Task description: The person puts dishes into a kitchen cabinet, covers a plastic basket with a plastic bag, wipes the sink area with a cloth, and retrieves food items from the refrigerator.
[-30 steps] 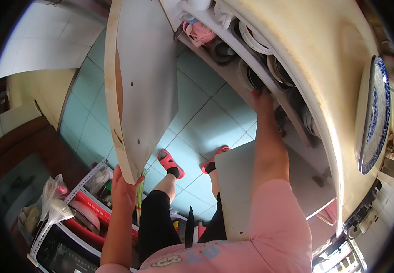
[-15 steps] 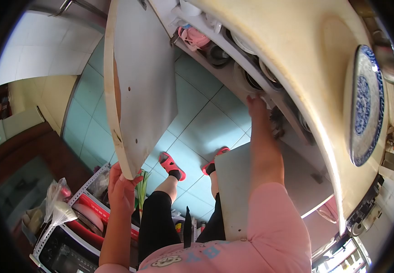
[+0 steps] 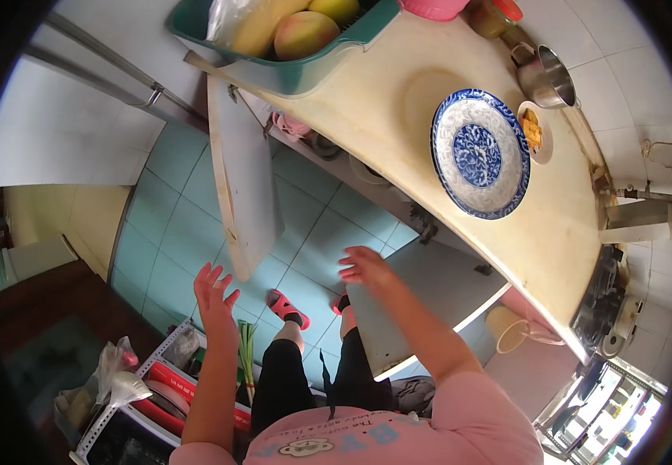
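My left hand (image 3: 216,296) is open with its fingers spread, just beside the outer end of the left cabinet door (image 3: 244,186), apparently apart from it. My right hand (image 3: 365,267) hangs over the floor near the top of the right cabinet door (image 3: 429,287); its fingers are somewhat spread and nothing is in them. Both doors stand swung out. Inside the cabinet, a pink item (image 3: 291,125) and parts of dishes show; the counter hides most of the inside. On the counter lies a blue-and-white patterned plate (image 3: 478,155).
A green basin (image 3: 367,39) with fruit stands on the counter. Farther back are a metal pot (image 3: 549,77), a red-lidded jar (image 3: 497,15) and a small dish of food (image 3: 534,132). Spring onions (image 3: 248,360) and a rack (image 3: 150,360) stand low on the left.
My left hand has let go of the left door's edge and spread its fingers. My right hand has come back from the cabinet shelf. The view has shifted to show more of the counter.
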Demonstrator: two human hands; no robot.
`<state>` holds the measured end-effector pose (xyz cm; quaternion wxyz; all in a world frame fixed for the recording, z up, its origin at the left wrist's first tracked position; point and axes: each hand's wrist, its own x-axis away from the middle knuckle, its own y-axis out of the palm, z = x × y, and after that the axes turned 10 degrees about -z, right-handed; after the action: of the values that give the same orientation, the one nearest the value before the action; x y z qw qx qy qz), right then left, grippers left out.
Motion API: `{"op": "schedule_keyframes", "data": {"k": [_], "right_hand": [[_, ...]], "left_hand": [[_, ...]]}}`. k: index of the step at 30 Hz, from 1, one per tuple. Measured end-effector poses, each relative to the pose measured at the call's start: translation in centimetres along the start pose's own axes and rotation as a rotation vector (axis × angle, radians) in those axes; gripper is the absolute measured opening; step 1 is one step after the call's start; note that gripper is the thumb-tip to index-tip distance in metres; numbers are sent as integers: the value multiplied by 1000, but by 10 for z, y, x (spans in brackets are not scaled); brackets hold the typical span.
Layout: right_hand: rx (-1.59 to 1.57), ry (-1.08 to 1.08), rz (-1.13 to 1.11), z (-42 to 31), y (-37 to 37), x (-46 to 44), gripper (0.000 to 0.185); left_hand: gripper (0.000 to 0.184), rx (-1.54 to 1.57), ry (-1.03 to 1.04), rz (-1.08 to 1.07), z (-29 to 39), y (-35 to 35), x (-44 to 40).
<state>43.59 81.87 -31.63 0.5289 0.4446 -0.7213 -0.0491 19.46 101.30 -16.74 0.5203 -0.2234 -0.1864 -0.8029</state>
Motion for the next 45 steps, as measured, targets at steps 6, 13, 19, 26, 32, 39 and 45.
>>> {"op": "schedule_keyframes", "data": {"k": [6, 13, 19, 26, 32, 39, 45], "right_hand": [[-128, -140, 440, 0, -134, -116, 49], [-123, -172, 544, -24, -217, -268, 67], [-181, -241, 668, -40, -229, -324, 68], [-304, -365, 722, -50, -259, -331, 51], [-309, -415, 694, -29, -287, -334, 33], [152, -177, 532, 20, -142, -227, 25], [176, -255, 293, -33, -30, -117, 19]], "left_hand": [[95, -381, 143, -33, -44, 15, -41], [95, -382, 233, -24, -52, 13, -70], [84, -374, 217, -1, -52, -23, -82], [85, -442, 227, 74, -54, -77, -94], [87, -481, 194, 144, -50, -82, -97], [75, -417, 173, -18, -36, -76, -96], [74, -450, 122, -112, -23, -80, -93]]}}
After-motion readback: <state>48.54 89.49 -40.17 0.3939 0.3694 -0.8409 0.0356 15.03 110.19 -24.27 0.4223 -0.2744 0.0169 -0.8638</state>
